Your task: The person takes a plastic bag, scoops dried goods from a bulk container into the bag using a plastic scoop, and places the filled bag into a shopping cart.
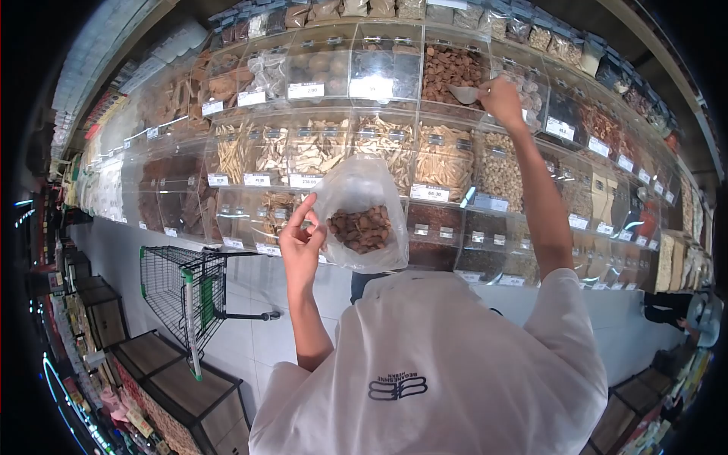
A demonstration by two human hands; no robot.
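My left hand [301, 236] grips the left edge of a clear plastic bag [390, 258], its thumb and fingers closed at the film. Brown, chunky dried pieces [360, 229] lie inside the bag, which hangs in front of the lower bins. Up at the top row, my right hand [500, 100] is closed around the handle of a pale scoop [463, 94]. The scoop's bowl is within a clear bin [421, 76] of similar brown dried pieces [449, 67]. I cannot make out how much the scoop holds.
Tiered clear bins with price tags [430, 192] hold dried goods on both sides. Packed bags [561, 47] line the top shelf. A green and black shopping cart [182, 292] stands behind on the left. Another person [701, 315] is at the far right.
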